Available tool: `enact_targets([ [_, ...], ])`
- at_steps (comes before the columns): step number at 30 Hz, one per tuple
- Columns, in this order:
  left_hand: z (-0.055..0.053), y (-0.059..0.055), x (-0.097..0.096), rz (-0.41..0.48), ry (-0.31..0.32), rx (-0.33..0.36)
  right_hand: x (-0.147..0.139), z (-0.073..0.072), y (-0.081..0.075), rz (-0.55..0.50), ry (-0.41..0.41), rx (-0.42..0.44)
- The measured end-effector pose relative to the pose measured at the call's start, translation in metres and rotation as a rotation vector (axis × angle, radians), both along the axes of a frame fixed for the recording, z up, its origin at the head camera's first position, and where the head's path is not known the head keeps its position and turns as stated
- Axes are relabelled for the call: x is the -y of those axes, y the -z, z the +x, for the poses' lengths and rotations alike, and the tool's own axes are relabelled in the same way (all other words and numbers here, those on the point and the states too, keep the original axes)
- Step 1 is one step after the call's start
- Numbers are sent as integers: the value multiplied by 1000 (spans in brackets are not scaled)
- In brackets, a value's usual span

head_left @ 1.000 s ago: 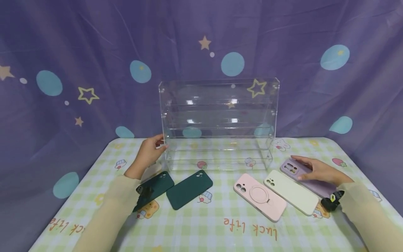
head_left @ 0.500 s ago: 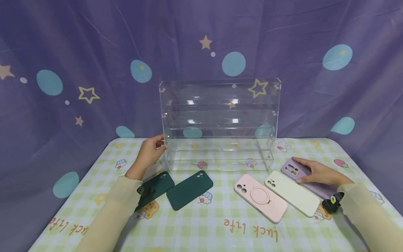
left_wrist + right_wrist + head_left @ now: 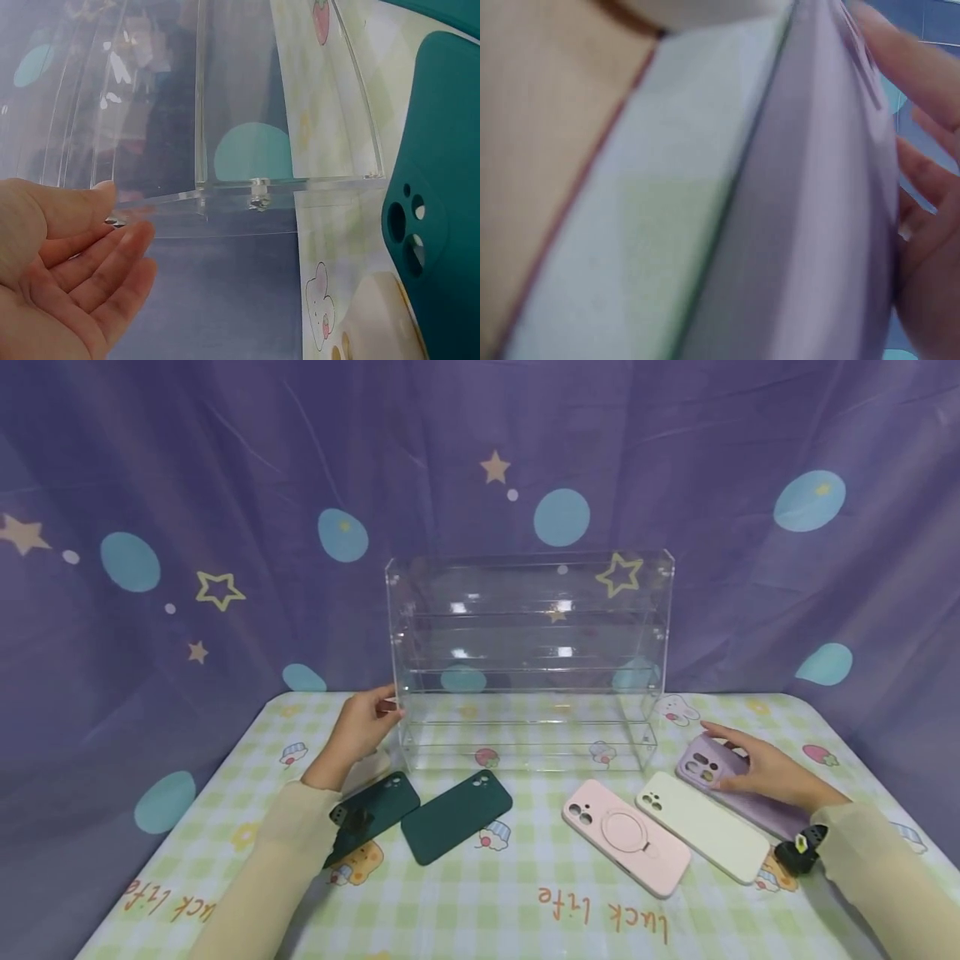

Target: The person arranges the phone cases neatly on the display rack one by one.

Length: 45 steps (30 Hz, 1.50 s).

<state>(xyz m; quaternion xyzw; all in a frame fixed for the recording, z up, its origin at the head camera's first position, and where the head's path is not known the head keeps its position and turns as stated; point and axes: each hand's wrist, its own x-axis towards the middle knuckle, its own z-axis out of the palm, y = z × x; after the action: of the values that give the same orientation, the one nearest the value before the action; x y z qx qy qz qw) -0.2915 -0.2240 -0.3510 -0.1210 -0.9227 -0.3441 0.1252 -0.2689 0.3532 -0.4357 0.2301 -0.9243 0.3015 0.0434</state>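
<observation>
A clear acrylic display rack with tiered shelves stands at the back middle of the table. My left hand is at the rack's left side, its thumb and fingers pinching the clear side panel's edge, as the left wrist view shows. On the right, my right hand grips a purple phone case across its width, thumb on the near edge and fingers over the far one. The case's camera-hole end sits slightly raised. In the right wrist view the purple case fills the middle, blurred.
Beside the purple case lie a pale green phone case and a pink one with a ring. Left of centre are two dark green cases. An off-white case is partly hidden under my left wrist. A purple curtain hangs behind.
My right hand has risen a little, tipping up the camera-hole end of the purple phone case. The left hand keeps its hold on the rack. The head view has shifted slightly.
</observation>
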Motion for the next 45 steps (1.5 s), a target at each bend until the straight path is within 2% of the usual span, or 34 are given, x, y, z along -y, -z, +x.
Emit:
enact_targets([
  [5,-1,-1,-1,28,1,15,-1,-5,-1,-11,113,-151],
  [8,-2,-1,-2,45,-7,27,-1,-6,-2,-66,149,-170],
  [13,-3,0,-5,60,-22,17,-2,-5,-8,-140,144,-99],
  [20,-5,0,-6,81,-42,14,-7,-9,-31,-86,135,31],
  [28,-6,2,-5,105,-33,-12,-7,-7,-77,-81,224,145],
  [33,-3,3,-4,117,-49,-5,-6,-13,-105,-196,213,117],
  [37,-1,6,-4,117,-46,-12,-2,-16,-131,-238,255,95],
  [42,0,8,-2,102,-64,-41,5,-23,-166,-294,294,108],
  [45,0,9,0,103,-73,-49,9,-28,-185,-424,265,128],
])
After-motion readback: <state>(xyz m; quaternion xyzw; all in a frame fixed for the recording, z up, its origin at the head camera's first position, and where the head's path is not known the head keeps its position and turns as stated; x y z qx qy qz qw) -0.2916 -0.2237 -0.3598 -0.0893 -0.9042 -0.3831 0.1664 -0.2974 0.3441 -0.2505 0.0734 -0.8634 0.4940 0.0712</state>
